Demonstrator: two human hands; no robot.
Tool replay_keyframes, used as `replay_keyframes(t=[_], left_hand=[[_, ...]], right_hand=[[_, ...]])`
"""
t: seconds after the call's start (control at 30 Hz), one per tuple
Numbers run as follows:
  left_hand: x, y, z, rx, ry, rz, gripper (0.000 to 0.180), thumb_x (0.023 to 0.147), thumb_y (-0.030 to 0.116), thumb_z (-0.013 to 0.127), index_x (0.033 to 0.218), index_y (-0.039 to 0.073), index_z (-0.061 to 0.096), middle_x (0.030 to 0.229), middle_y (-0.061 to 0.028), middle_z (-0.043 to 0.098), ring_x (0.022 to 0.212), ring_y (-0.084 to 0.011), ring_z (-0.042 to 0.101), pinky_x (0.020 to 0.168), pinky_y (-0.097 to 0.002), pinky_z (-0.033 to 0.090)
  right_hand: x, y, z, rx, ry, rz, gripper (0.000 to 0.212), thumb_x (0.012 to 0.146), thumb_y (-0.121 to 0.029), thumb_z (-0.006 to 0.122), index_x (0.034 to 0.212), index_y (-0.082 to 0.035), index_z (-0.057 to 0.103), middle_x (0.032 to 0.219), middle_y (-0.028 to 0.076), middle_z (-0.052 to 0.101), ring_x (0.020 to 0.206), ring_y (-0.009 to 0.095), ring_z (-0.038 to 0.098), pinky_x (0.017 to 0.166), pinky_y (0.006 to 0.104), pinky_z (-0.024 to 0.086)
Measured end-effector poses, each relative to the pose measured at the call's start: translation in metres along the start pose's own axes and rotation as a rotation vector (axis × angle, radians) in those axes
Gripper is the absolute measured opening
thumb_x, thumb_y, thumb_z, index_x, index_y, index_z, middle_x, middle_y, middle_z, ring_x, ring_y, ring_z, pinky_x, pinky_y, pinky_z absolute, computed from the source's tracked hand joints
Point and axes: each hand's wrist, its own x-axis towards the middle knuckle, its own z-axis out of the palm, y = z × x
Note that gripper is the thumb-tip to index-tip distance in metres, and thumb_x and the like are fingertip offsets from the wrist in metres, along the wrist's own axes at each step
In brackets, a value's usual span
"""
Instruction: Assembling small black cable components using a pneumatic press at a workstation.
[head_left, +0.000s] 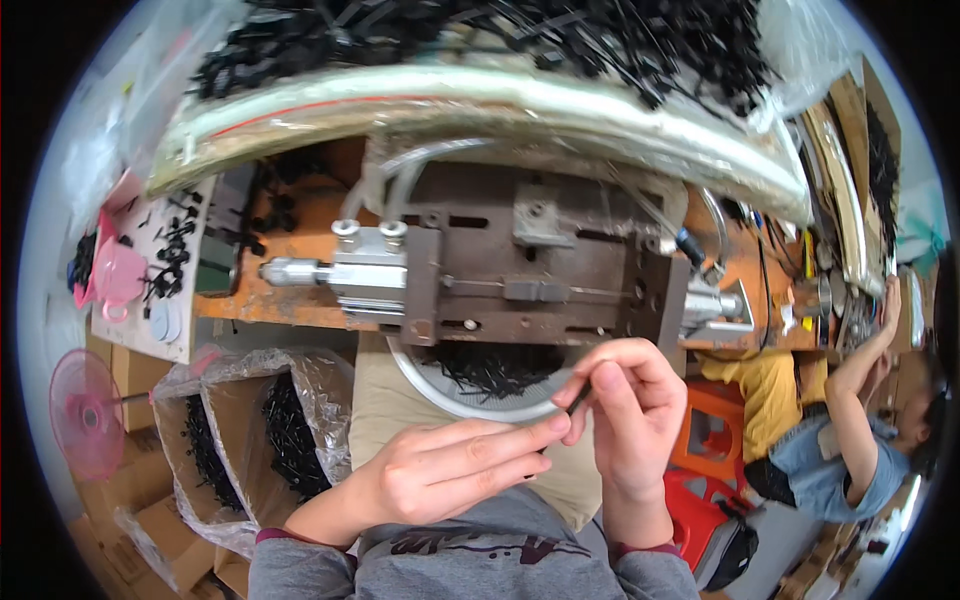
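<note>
Both my hands meet above my lap, in front of a brown metal fixture (600, 322). My right hand (638, 415) pinches a thin black part (577, 398) between thumb and fingers. My left hand (440, 470) reaches in from the left, its fingers pressed together, their tips touching the right hand's fingers. Small black ends show at the left fingertips, so it also grips something thin and black; most of it is hidden. Below the fixture, a white-rimmed mesh bowl (425, 393) holds a pile of black parts (495, 370). A grey block (535, 290) sits mid-fixture on a thin rod.
Silver air cylinders (370, 285) with hoses flank the fixture. A plastic-covered tray (480, 90) heaped with black pieces spans the far side. Lined boxes (235, 400) of black parts stand at left, near a pink fan (88, 415). Another person (840, 450) sits at right, by red stools (700, 510).
</note>
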Motion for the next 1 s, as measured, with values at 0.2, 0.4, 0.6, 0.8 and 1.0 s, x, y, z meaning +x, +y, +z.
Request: replay_keyframes(t=[0.2, 0.4, 0.6, 0.8, 1.0], left_hand=[[-0.010, 0.008, -0.017, 0.049, 0.142, 0.035, 0.027, 0.072, 0.003, 0.079, 0.099, 0.003, 0.074, 0.120, -0.0162, 0.066, 0.085, -0.0231, 0.071, 0.070, -0.0299, 0.060], [-0.037, 0.013, -0.036, 0.116, 0.267, -0.013, 0.029, 0.072, -0.001, 0.075, 0.101, -0.001, 0.072, 0.123, -0.0162, 0.063, 0.086, -0.0218, 0.070, 0.075, -0.0302, 0.060], [-0.044, 0.017, -0.035, 0.095, 0.333, -0.050, 0.028, 0.075, -0.001, 0.075, 0.103, 0.001, 0.073, 0.118, -0.0153, 0.064, 0.086, -0.0203, 0.071, 0.077, -0.0294, 0.060], [-0.057, 0.014, -0.052, 0.155, 0.384, -0.074, 0.028, 0.076, -0.003, 0.074, 0.104, 0.000, 0.073, 0.120, -0.0160, 0.063, 0.087, -0.0213, 0.071, 0.079, -0.0297, 0.061], [-0.076, 0.012, -0.045, 0.041, 0.528, -0.029, 0.025, 0.082, 0.001, 0.075, 0.107, -0.001, 0.071, 0.119, -0.0171, 0.062, 0.093, -0.0222, 0.068, 0.079, -0.0304, 0.059]], right_hand=[[0.041, -0.022, 0.028, -0.117, 0.082, -0.395, 0.014, 0.099, -0.008, 0.053, 0.105, 0.005, 0.057, 0.090, 0.019, 0.068, 0.056, 0.017, 0.063, 0.050, 0.0240, 0.050], [0.119, -0.042, 0.123, -0.079, -0.129, -0.764, 0.020, 0.099, -0.003, 0.053, 0.117, 0.005, 0.054, 0.104, 0.020, 0.068, 0.087, 0.024, 0.071, 0.072, 0.0310, 0.060], [0.204, -0.055, 0.243, -0.347, -0.178, -0.876, 0.034, 0.092, -0.013, 0.062, 0.119, 0.008, 0.058, 0.099, 0.021, 0.071, 0.093, 0.026, 0.070, 0.081, 0.0327, 0.055], [0.241, -0.038, 0.224, -0.511, -0.311, -0.729, 0.032, 0.096, -0.010, 0.059, 0.125, 0.004, 0.054, 0.109, 0.018, 0.069, 0.101, 0.024, 0.068, 0.082, 0.0308, 0.056], [0.159, -0.043, 0.156, -0.630, -0.460, -0.471, 0.020, 0.095, -0.013, 0.061, 0.109, 0.002, 0.065, 0.108, 0.007, 0.067, 0.101, 0.015, 0.063, 0.089, 0.0285, 0.048]])
